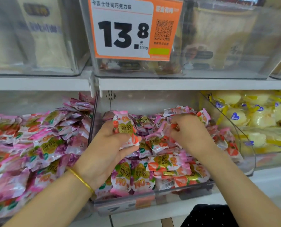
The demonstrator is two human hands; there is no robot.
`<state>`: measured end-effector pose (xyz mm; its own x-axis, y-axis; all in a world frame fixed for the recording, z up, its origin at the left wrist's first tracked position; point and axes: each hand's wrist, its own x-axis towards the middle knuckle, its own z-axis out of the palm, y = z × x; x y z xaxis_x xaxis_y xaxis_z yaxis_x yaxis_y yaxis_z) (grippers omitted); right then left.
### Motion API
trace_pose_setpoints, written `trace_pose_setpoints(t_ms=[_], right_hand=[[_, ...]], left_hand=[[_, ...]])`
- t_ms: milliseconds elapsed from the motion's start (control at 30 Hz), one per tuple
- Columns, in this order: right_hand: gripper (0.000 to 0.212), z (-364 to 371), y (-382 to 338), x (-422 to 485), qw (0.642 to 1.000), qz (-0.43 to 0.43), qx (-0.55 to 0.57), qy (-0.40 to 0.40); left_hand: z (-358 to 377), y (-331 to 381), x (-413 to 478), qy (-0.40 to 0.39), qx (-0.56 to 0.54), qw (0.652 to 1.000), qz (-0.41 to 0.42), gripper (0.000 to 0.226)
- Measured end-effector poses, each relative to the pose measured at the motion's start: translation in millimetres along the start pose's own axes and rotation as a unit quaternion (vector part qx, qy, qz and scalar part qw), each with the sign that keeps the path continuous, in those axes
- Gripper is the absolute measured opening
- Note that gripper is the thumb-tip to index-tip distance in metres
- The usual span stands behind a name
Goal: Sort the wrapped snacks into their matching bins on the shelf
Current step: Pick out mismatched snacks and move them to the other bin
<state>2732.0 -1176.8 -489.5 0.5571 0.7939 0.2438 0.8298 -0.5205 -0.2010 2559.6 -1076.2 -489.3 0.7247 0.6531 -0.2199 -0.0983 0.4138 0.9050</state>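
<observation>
1. Three clear bins sit side by side on the low shelf: the left bin [85, 213], the middle bin [169, 197] and the right bin [267, 159].
2. The left bin is piled high with pink snacks [38, 145]. There are too many to count. Some have red berries on them and some have purple grapes.
3. The middle bin holds the same kinds of pink snacks, all mixed up. There are too many to count here too.
4. The right bin holds pale yellow snacks [234, 115] with little blue hearts on them.
5. One big orange and white tag [128, 30] hangs on the top shelf [169, 83]. It says 13.8. More clear bins stand up there, but they are blurry.
6. There are two hands, close together over the middle bin but not touching.
7. The left hand [107, 145] wears one gold bracelet [81, 180] on the wrist. It holds one pack [125, 128] upright above the left part of the middle bin. The thumb lies across the front of it and the fingers curl behind.
8. That pack is white and pink with puffy, frilly ends. It has a gold patch in the middle and red berries around it.
9. The right hand [190, 133] reaches down into the pile in the middle bin. Its fingers are bent, and the tips pinch a second pack [174, 126], red and pink, that lies among the others.
</observation>
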Motion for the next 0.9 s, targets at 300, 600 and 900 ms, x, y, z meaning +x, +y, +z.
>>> trace_pose_setpoints(t_ms=[300, 600, 900], right_hand=[[0.019, -1.7, -11.9, -4.2, 0.851, 0.102, 0.511, 0.068], [0.014, 8.9, -39.8, -14.0, 0.787, 0.079, 0.609, -0.058], [0.006, 7.7, -48.5, -23.3, 0.902, -0.008, 0.43, 0.042]], left_hand=[[11.5, -10.2, 3.4, -0.004, -0.128, 0.991, -0.047, 0.038], [7.7, -12.6, -1.8, -0.036, -0.048, 0.997, 0.051, 0.028], [12.0, -11.1, -3.3, -0.026, -0.1, 0.995, -0.016, 0.019]])
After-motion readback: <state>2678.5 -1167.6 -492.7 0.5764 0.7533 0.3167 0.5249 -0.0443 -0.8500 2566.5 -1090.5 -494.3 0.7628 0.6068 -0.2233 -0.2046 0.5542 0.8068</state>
